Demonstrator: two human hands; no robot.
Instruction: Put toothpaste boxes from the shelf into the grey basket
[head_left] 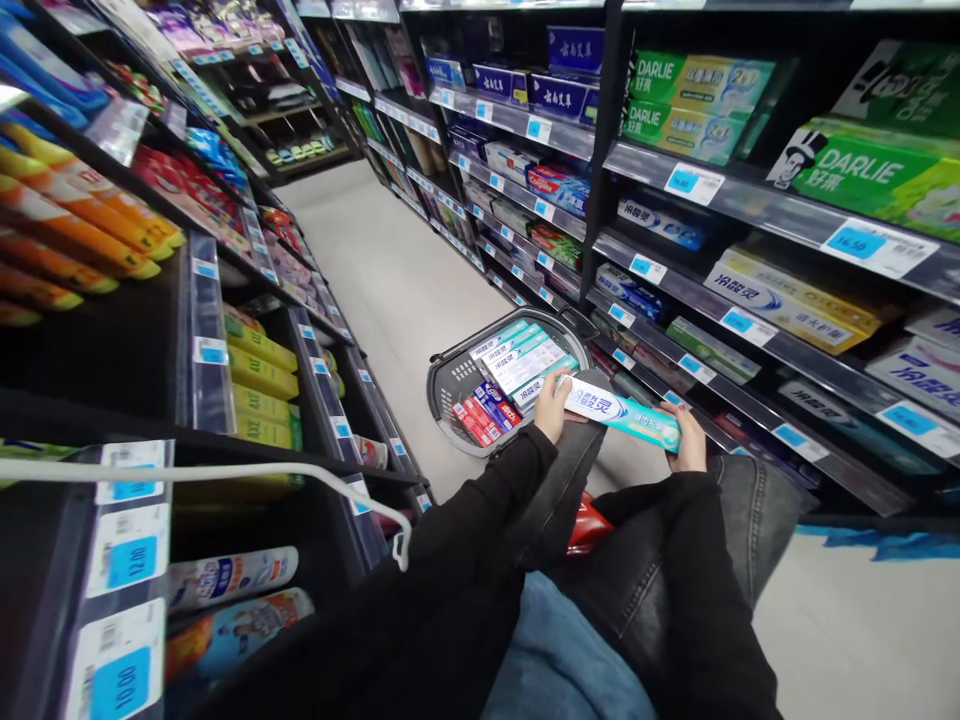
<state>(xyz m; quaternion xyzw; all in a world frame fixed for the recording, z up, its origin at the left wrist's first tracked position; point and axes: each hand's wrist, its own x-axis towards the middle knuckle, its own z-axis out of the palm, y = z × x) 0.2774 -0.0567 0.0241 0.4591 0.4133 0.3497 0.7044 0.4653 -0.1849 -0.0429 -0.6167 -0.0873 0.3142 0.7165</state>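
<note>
Both hands hold one long white and teal toothpaste box (622,412) level above my knees. My left hand (553,405) grips its left end, fingers wrapped round it. My right hand (688,443) grips the right end from below. Just beyond the box a grey shopping basket (448,392) stands on the floor, with several toothpaste boxes lying in it, teal and white ones at the back and red ones at the front. Black sleeves cover both arms.
A shop aisle with a pale floor (390,270) runs ahead between dark shelves. The right shelves (750,330) carry toothpaste boxes with blue price tags. The left shelves (202,350) hold tubes and yellow boxes. A white cord (225,472) hangs across the lower left.
</note>
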